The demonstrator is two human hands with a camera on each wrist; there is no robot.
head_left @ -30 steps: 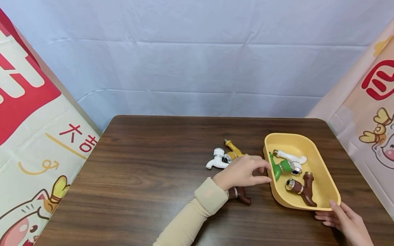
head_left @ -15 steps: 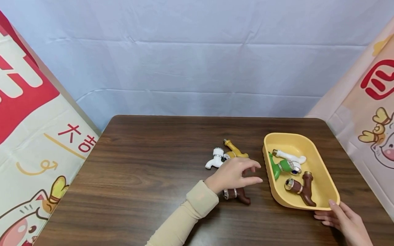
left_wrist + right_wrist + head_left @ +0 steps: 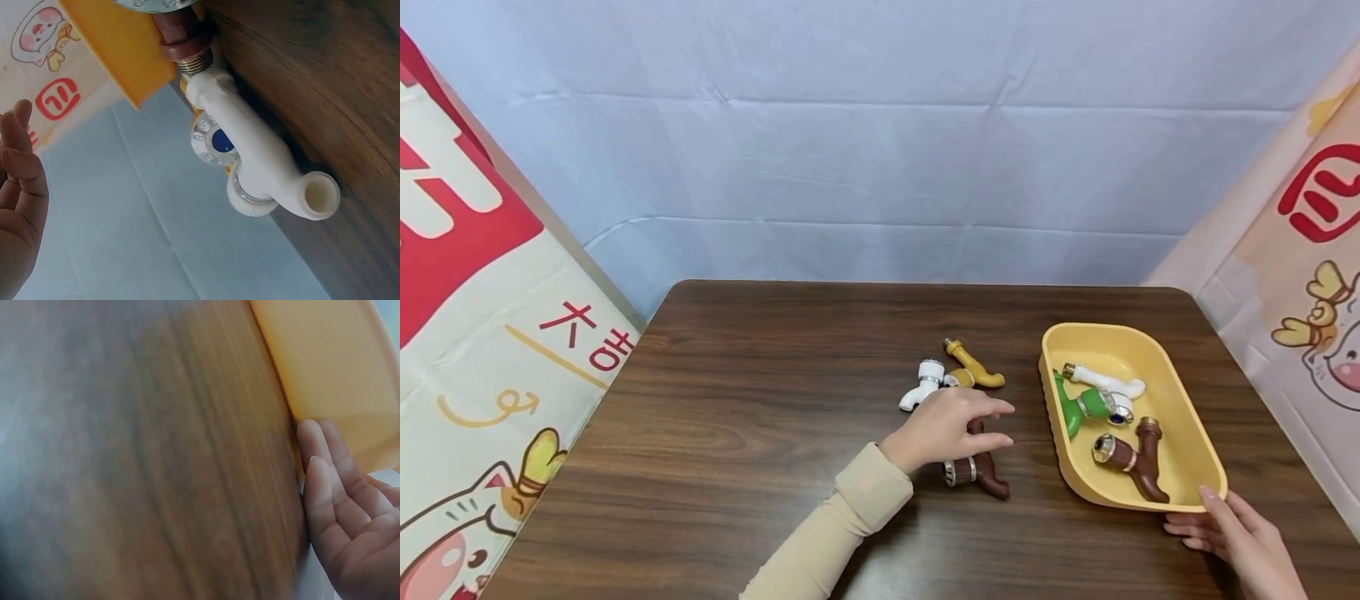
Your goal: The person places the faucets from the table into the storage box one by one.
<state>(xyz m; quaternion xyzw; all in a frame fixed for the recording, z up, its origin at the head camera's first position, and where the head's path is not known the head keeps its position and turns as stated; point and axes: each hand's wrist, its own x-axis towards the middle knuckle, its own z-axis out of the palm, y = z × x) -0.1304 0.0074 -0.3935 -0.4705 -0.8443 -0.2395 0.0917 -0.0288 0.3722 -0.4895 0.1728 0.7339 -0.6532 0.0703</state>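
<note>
My left hand (image 3: 943, 429) hovers over the taps on the table, thumb and fingers apart with nothing between them. Beneath and around it are a white tap (image 3: 917, 393), a yellow tap (image 3: 979, 368) and a brown tap (image 3: 991, 479), partly covered by the hand. The left wrist view shows the white tap (image 3: 250, 137) up close, spout towards the camera. My right hand (image 3: 1247, 533) holds the near right corner of a yellow tub (image 3: 1183, 467), thumb on the rim and fingers against the outside. Inside the tub lie a white tap (image 3: 1097, 379), a green tap (image 3: 1093, 405) and a brown tap (image 3: 1146, 462).
The dark wooden table (image 3: 760, 400) runs back to a pale cloth backdrop (image 3: 880, 183). Printed cloths hang at the left (image 3: 512, 350) and right (image 3: 1292, 275). The tub stands at the table's right side, with a gap between it and the loose taps.
My left hand has moved left, away from the tub's left rim and back over the loose taps, uncovering more of the yellow tap. My right hand stays at the tub's corner.
</note>
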